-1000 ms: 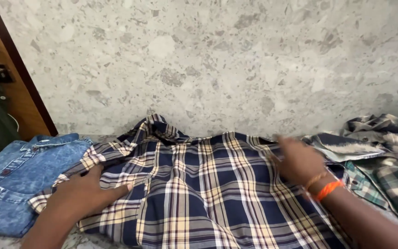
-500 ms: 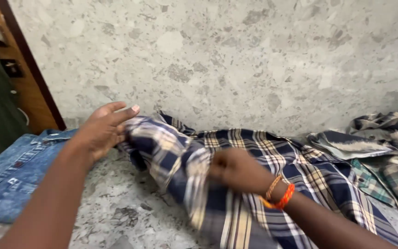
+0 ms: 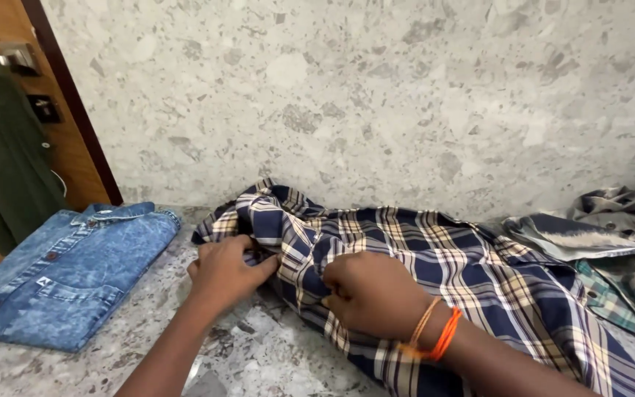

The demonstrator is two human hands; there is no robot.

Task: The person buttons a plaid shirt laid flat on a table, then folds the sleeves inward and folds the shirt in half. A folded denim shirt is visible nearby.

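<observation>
- A speckled grey stone wall (image 3: pixel 376 95) fills the upper two thirds of the frame, and a countertop (image 3: pixel 259 353) of the same stone runs along the bottom.
- A navy, cream and tan plaid shirt (image 3: pixel 450 272) lies bunched on the countertop from the centre to the lower right corner, its rumpled upper edge against the foot of the wall.
- A folded blue denim shirt (image 3: pixel 67 272) lies flat at the lower left, just beside the plaid shirt and not touching it.
- A heap of other checked clothes (image 3: pixel 611 257) sits at the right edge, touching the plaid shirt's far side.
- A wooden door frame (image 3: pixel 75 117) slants down the upper left, with a dark green garment (image 3: pixel 1 162) hanging in front of the wood.
- The right hand (image 3: pixel 372 294) rests at lower centre on the plaid shirt, fingers curled under into a loose fist that gathers a fold of the cloth; how firmly it grips cannot be told.
- The left hand (image 3: pixel 225 268) sits left of centre at the shirt's left edge, fingers bent and pinching the fabric there.
- An orange thread band (image 3: pixel 435 334) circles the right wrist.
</observation>
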